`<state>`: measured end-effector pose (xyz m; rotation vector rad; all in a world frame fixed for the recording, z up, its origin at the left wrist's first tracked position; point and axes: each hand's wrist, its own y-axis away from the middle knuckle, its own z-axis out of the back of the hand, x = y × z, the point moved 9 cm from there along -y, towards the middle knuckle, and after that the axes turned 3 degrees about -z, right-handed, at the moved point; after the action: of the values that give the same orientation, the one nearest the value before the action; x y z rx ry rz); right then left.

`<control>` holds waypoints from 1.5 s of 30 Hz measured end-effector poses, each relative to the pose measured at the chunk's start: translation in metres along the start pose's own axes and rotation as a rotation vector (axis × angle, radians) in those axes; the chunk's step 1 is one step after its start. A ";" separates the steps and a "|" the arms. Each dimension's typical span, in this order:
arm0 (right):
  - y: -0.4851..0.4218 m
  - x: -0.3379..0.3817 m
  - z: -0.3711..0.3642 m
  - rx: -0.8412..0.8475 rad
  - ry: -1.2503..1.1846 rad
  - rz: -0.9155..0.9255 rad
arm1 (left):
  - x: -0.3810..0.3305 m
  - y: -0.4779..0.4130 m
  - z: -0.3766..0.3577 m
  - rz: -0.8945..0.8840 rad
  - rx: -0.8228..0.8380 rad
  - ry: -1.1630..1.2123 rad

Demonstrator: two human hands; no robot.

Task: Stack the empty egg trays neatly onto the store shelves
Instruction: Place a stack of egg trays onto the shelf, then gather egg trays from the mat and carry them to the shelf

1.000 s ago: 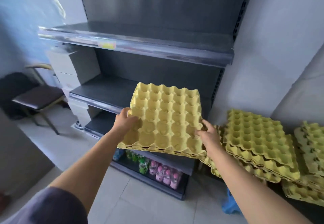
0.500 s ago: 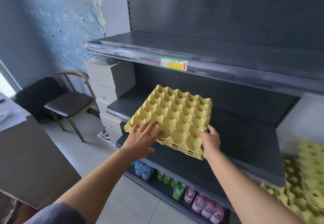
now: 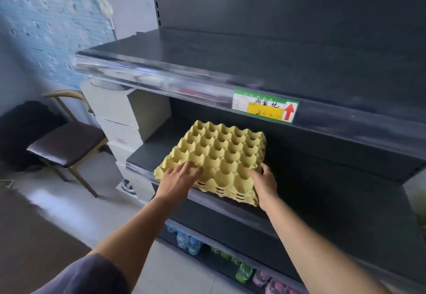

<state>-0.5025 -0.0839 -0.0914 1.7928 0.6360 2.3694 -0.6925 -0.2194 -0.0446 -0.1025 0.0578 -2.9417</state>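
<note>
1. Shelving unit (image 3: 276, 5): dark, with a flat back panel and a perforated upright at its left edge.
2. Upper shelf (image 3: 230, 58): its clear front rail juts out over the middle shelf and limits the room above it.
3. Middle shelf (image 3: 322, 190): bare dark surface lies to the right of the load and behind it, up to the back panel. A narrower bare strip lies to the load's left.
4. Chair (image 3: 66, 141): stands on the floor left of the unit, well apart from the load.
5. White boxes (image 3: 119, 118): stacked against the unit's left end, near the middle shelf's left edge.
6. Egg trays (image 3: 221, 151): a thin yellow stack, nested and cups up, sits toward the left half of the middle shelf. It is turned slightly askew. Its near edge lies over the shelf's front lip, and whether it sits fully flat cannot be told.
7. Left hand (image 3: 177, 178): lies flat, fingers extended, and presses on the top of the stack at its near-left corner.
8. Right hand (image 3: 265, 183): fingers curl round the near-right corner and grip the stack's edge.
9. Price label (image 3: 265, 108): fixed in the upper rail, directly above the stack, with a red arrow.
10. Bottles (image 3: 244, 270): stand in a row on the bottom shelf, below the load.
</note>
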 end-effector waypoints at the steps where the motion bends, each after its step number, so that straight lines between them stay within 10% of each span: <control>1: -0.005 0.000 -0.009 0.033 0.070 -0.010 | 0.006 -0.006 -0.007 0.000 0.023 0.000; 10: -0.001 0.026 -0.079 -0.055 0.955 0.307 | 0.057 -0.053 -0.032 -0.086 0.022 0.030; 18: 0.043 0.027 -0.162 -0.075 1.222 0.647 | 0.117 -0.050 -0.048 -0.132 0.077 0.040; 33: 0.042 0.043 -0.183 0.014 1.216 0.490 | 0.132 -0.056 -0.047 -0.173 0.112 0.074; 45: 0.098 0.040 0.022 -0.445 1.040 0.531 | -0.101 -0.053 0.046 -0.612 -0.117 0.252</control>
<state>-0.4776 -0.1541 -0.0126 0.4806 -0.3911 3.3469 -0.6010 -0.1491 -0.0028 0.2862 0.2819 -3.5417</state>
